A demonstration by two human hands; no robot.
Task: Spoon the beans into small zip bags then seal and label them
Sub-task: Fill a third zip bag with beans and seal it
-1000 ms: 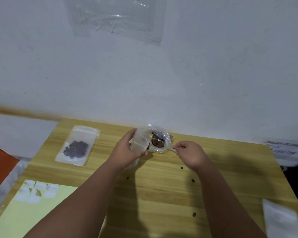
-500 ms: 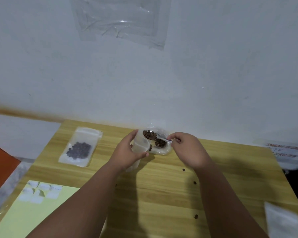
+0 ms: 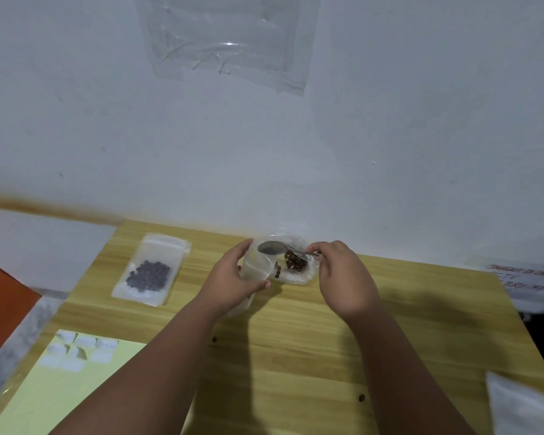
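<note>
My left hand [image 3: 233,279] holds a small clear zip bag [image 3: 256,266] upright with its mouth open, near the back of the wooden table [image 3: 296,356]. My right hand [image 3: 343,277] grips the handle of a metal spoon [image 3: 270,247], whose empty bowl sits over the bag's mouth. Behind the bag lies a clear plastic bag [image 3: 307,271] with brown beans [image 3: 294,262] in it. A filled, flat zip bag of dark beans [image 3: 150,273] lies to the left.
A yellow sheet with white labels [image 3: 76,353] lies at the front left. Empty zip bags [image 3: 518,406] lie at the front right. Loose beans [image 3: 361,397] are scattered on the table. A wall stands right behind the table.
The spoon came out of the bean bag loaded, moved left over the small zip bag, and its bowl is now empty. My right hand shifted left with it.
</note>
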